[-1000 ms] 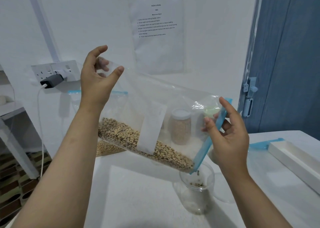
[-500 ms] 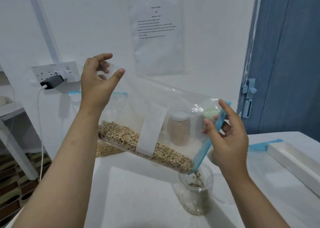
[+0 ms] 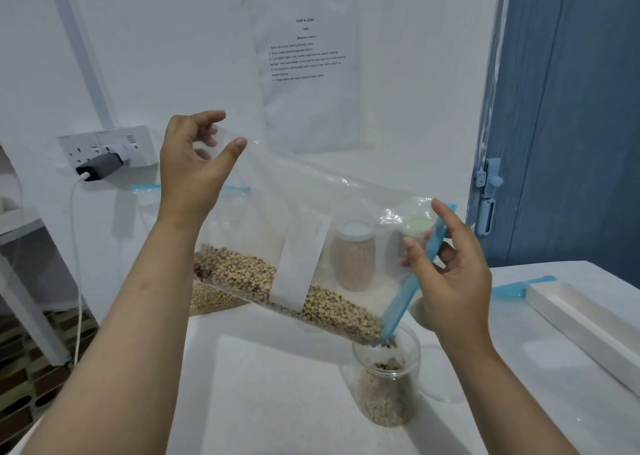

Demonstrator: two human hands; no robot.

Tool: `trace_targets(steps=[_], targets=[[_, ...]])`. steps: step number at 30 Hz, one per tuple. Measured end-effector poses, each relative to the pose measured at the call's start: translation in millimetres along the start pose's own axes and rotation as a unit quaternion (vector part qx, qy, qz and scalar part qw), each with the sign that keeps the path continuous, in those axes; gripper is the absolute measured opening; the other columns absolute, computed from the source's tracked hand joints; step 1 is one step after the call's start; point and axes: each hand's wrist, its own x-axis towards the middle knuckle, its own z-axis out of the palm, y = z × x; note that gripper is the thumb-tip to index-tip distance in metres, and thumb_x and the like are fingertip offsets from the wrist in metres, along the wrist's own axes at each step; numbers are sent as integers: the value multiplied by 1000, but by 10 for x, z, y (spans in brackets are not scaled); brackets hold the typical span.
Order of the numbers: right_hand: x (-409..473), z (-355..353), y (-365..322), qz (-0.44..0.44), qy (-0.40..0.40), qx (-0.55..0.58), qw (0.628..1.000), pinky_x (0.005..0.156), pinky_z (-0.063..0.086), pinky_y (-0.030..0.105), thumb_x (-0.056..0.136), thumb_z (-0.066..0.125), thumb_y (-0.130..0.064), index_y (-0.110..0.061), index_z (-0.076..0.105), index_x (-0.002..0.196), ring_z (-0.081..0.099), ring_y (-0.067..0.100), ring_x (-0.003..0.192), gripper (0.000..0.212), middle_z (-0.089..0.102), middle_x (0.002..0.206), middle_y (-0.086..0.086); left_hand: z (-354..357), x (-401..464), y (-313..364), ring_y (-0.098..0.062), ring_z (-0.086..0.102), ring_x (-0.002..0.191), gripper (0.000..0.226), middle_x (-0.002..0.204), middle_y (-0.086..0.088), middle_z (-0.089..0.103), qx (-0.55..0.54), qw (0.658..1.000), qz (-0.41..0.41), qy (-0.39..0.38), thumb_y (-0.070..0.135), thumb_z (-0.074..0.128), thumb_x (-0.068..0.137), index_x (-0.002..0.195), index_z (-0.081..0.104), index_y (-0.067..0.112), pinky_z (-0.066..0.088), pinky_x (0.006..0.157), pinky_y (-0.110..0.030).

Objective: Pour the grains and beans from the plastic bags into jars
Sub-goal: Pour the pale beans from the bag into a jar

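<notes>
Head view: mid-pour, I judge the open jar on the surface roughly half full, a good share of beans still in the plastic bag; a capped full jar stands behind. My left hand pinches the raised bag corner, right hand pinches the blue zip edge, spout below that grip, at the jar mouth.
</notes>
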Motion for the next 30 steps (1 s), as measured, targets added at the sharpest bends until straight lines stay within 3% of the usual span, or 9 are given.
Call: trace_targets(steps=[3,7,16,25,30], targets=[[-1,-12,-6,-4,1,0,1000,83,58,51,88,68,-29,-35,55,137,66,31,91,52,57,104,-1,4,-3,5,6,51,85,35,101,13,47,8,1000,10,0,29,77,85,115,60,27,45,76,-15],[1,-16,7,-5,0,-1,1000,82,57,52,88,68,-30,-35,55,137,66,33,92,51,57,103,-9,0,-6,8,4,51,86,36,101,14,46,14,1000,14,-3,30,77,85,115,59,26,45,76,-15],[-14,-38,3,-11,-2,-1,1000,81,58,51,89,68,-29,-32,55,139,66,33,92,51,57,103,1,-11,3,24,4,51,86,37,100,15,46,23,999,22,-5,30,78,84,116,60,24,46,78,-18],[-32,-49,-47,-4,-7,-10,1000,80,59,49,89,68,-27,-32,54,138,67,27,90,51,54,101,-22,-13,23,35,5,52,86,38,101,15,46,30,999,31,-9,32,77,84,117,60,24,45,75,-14],[-24,-56,-68,-1,-5,0,1000,79,59,49,90,69,-18,-32,55,136,68,25,85,50,54,100,-16,-1,44,48,3,51,86,38,101,14,46,24,999,32,-9,34,77,84,116,59,26,44,75,-14]])
